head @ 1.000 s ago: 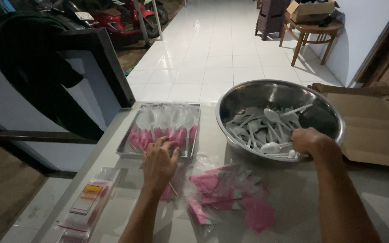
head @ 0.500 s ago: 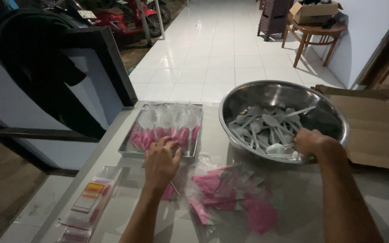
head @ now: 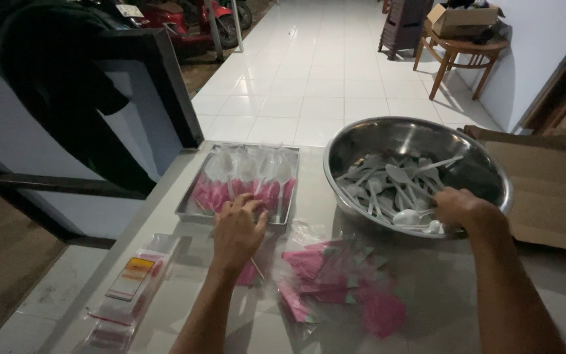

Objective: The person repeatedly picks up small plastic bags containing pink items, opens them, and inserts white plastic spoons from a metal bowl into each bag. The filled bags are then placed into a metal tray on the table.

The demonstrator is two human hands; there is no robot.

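Observation:
My left hand rests at the near edge of a flat metal tray that holds a row of packed white plastic spoons with pink napkins. Its fingers curl over a packed spoon with a pink napkin lying there. My right hand reaches over the near rim of a large steel bowl full of loose white plastic spoons, fingers closed among the spoons at the near edge. Between my arms lies a clear bag of folded pink napkins.
A stack of small clear plastic bags with a yellow and red label lies at the table's left front. A flattened cardboard box lies right of the bowl. Beyond the table are white floor tiles, a wooden stool and a parked red motorbike.
My right hand has slid a little left along the bowl's near rim. My left hand stays at the tray's near edge.

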